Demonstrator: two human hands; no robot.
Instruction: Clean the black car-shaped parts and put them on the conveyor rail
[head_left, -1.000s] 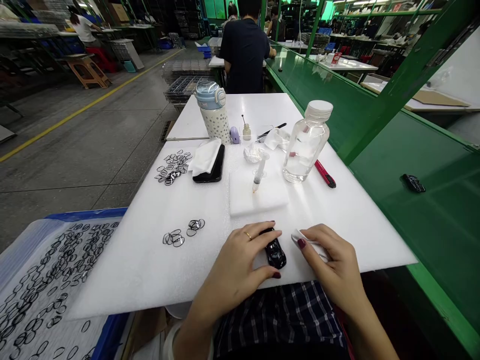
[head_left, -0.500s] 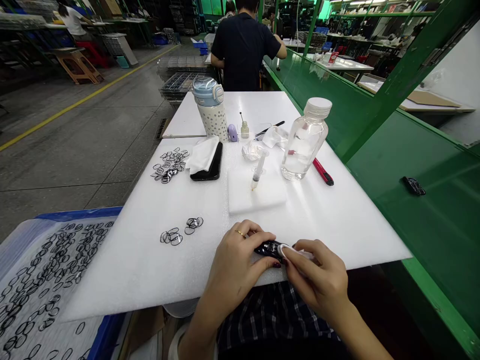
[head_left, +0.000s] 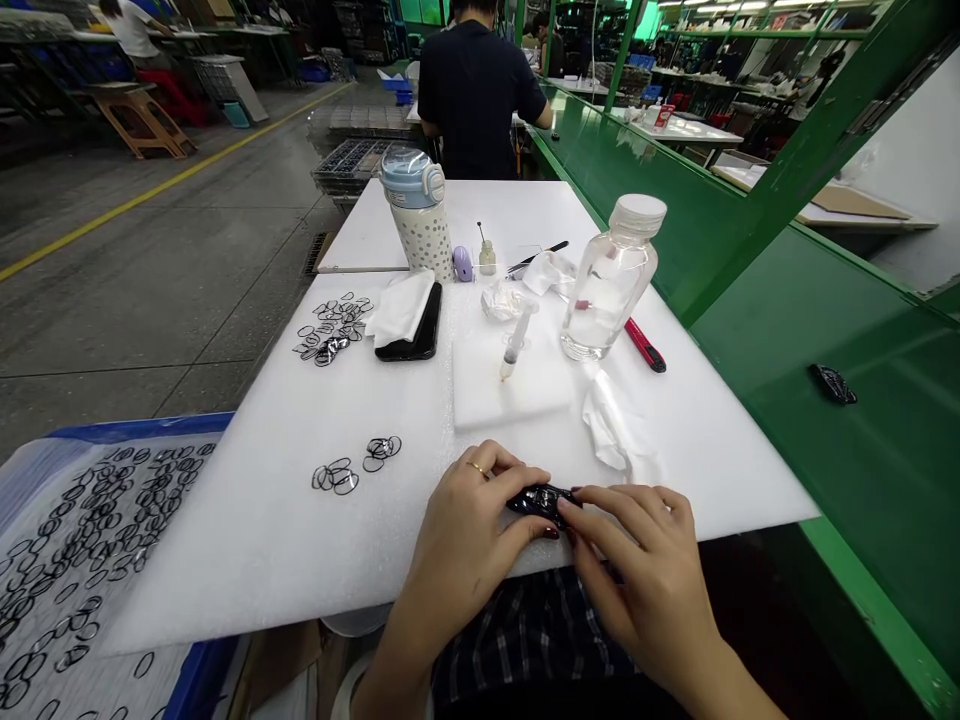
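Between both hands is a small glossy black part (head_left: 541,503), held low over the front edge of the white foam-topped table (head_left: 285,540). My left hand (head_left: 469,530) pinches its left end between thumb and fingers. At its right end, my right hand (head_left: 637,560) grips it with the fingertips. What the part is exactly I cannot make out. A crumpled white cloth (head_left: 611,425) lies just beyond my right hand. Past the hands, a syringe (head_left: 516,345) rests on a white foam block (head_left: 480,390).
Thin black rings (head_left: 337,478) lie at the left, with a further pile (head_left: 330,330) behind. A clear bottle (head_left: 611,280), a red cutter (head_left: 645,345), a phone (head_left: 412,340) under a white cloth and a dotted tumbler (head_left: 420,220) stand about. Another person (head_left: 480,100) sits ahead.
My right hand has let go of the white cloth, which now lies on the table beyond it. Its fingers now hold the black part directly. My left hand keeps its grip.
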